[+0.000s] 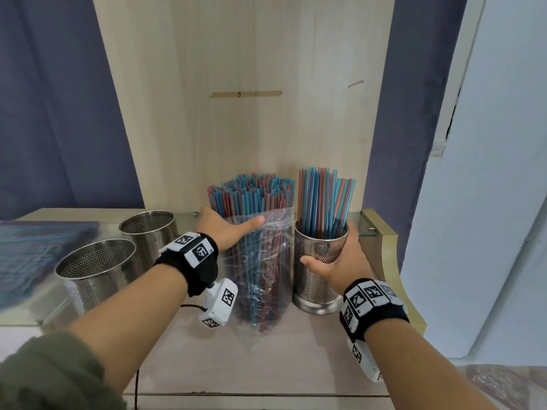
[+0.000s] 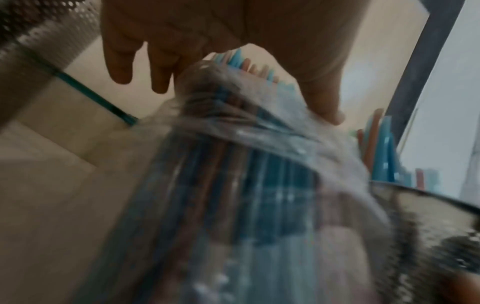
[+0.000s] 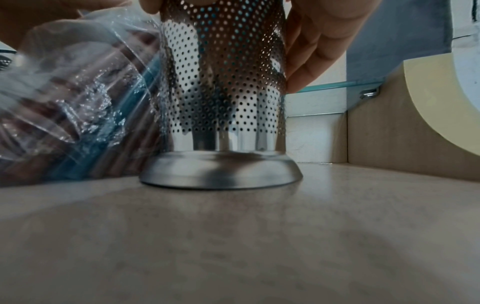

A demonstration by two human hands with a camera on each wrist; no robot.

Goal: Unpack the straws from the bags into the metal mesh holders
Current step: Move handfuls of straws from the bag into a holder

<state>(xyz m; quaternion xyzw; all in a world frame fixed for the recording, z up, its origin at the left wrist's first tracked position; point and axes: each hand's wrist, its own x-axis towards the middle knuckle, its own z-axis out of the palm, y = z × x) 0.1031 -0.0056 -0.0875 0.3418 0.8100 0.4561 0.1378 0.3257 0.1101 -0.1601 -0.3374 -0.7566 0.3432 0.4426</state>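
Note:
A clear plastic bag (image 1: pixel 260 279) packed with blue and red straws stands upright on the wooden counter (image 1: pixel 296 356). My left hand (image 1: pixel 231 227) grips its upper part, thumb across the front and fingers behind. Close up, the bag (image 2: pixel 246 185) is blurred, with my thumb (image 2: pixel 324 92) pressed into the plastic. Just right of the bag stands a perforated metal holder (image 1: pixel 313 279) with a loose bunch of straws (image 1: pixel 322 199) in it. My right hand (image 1: pixel 330 250) wraps round its upper wall. In the right wrist view the holder (image 3: pixel 223 82) sits flat on its base, my fingers (image 3: pixel 309 53) on its right side.
Two empty mesh holders (image 1: pixel 148 229) (image 1: pixel 97 270) stand on a glass shelf (image 1: pixel 35 306) to the left. A wooden back panel (image 1: pixel 251 128) rises close behind the straws. A curved wooden side piece (image 1: pixel 384 261) borders the counter on the right.

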